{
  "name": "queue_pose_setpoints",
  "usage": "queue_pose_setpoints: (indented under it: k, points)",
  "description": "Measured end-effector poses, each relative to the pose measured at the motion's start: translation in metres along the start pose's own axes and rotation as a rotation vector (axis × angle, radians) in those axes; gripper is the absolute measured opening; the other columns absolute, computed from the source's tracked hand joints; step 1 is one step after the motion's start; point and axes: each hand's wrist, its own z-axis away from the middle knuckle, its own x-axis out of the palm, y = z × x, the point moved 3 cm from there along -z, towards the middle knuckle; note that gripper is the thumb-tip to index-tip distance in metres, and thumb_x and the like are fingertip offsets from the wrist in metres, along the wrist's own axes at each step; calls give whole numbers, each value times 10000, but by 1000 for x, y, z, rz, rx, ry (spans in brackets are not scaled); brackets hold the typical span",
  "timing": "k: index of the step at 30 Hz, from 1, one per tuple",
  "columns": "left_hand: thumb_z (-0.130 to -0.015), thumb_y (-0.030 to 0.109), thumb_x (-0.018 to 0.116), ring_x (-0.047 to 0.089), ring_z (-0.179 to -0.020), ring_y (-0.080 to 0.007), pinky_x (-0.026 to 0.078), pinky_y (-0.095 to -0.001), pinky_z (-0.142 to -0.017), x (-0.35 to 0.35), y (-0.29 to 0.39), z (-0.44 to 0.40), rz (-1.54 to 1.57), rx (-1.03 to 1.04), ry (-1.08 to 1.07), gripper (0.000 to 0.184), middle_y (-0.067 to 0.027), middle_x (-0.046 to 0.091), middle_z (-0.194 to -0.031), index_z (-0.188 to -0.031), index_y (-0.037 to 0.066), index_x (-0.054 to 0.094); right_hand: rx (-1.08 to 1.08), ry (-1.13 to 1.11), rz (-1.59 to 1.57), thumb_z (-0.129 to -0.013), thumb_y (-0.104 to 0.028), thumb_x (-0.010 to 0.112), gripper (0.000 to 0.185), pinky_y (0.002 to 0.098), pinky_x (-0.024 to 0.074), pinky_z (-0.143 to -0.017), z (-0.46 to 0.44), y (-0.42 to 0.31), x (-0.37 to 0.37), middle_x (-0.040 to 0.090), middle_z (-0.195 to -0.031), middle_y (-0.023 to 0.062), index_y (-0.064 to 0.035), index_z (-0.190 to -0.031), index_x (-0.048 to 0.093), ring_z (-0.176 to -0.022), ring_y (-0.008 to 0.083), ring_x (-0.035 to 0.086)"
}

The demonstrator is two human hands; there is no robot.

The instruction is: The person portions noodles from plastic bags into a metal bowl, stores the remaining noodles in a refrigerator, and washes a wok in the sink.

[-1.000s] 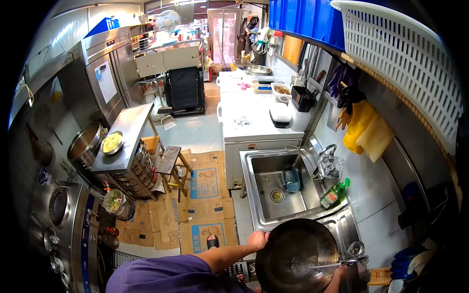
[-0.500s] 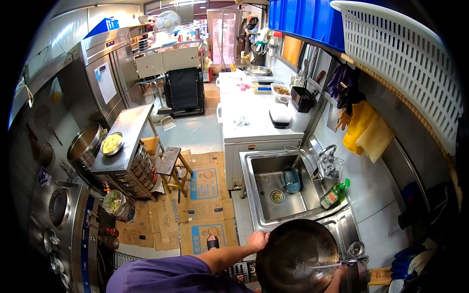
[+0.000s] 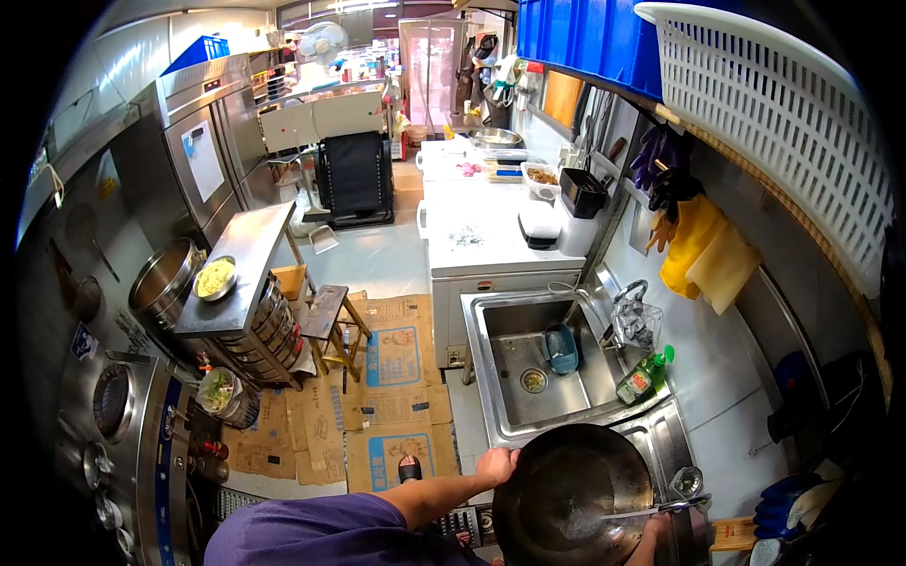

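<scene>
A large dark wok (image 3: 571,481) is at the bottom centre, over the near sink basin (image 3: 672,439). My left hand (image 3: 497,466) is closed on the wok's upper left rim. At the lower right side of the wok is my right hand (image 3: 653,533), partly cut off by the frame edge; its fingers are mostly hidden. A thin metal faucet spout (image 3: 634,514) reaches over the wok from the right, close to that hand. The wok's inside looks wet near the spout's end.
Beyond the wok, a steel sink (image 3: 505,363) holds a blue-green container (image 3: 561,349). A green soap bottle (image 3: 645,375) stands on its right edge. Yellow gloves (image 3: 696,247) hang on the right. Cardboard (image 3: 392,415) covers the floor; a stove (image 3: 142,453) is at left.
</scene>
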Motion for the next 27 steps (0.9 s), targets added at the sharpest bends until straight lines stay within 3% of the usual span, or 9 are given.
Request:
queue_pose_setpoints:
  k: [3,13,19,21,27]
  points:
    - [-935,460,517,645,-904,-447,511,-525,-798,-2,1,1,-5,9,0,484,-261,675,-926,-901,20,717,-98,-15,35,-805,-149,588,283,474,493,-866,13,-8,-16,681,-1068,198,-28,-1043,682,-1002,411,636]
    - [-937,450,516,640,-909,-454,509,-528,-801,-6,4,3,7,9,-8,479,-267,672,-925,-902,16,717,-24,7,-12,-797,-141,575,234,485,475,-864,14,-10,-15,672,-1048,216,-25,-968,686,-998,414,630]
    - [-938,453,510,642,-908,-453,508,-528,-797,-1,1,0,9,23,-2,493,-266,673,-925,-908,5,714,-33,21,-81,-831,-143,558,246,467,498,-828,2,1,-3,686,-1020,210,-31,-998,699,-967,404,648]
    - [-938,450,512,644,-909,-450,508,-527,-796,-1,1,0,8,15,-1,491,-266,674,-925,-899,4,714,-145,34,-13,-922,-230,530,270,492,520,-795,4,-1,-5,682,-1010,247,-24,-1000,687,-957,426,659]
    - [-937,449,515,646,-900,-449,511,-524,-790,2,-1,-1,6,25,16,488,-266,674,-914,-888,7,715,-118,-16,139,-911,-208,540,263,486,517,-817,12,-9,-15,679,-1039,237,-26,-1036,682,-987,416,653]
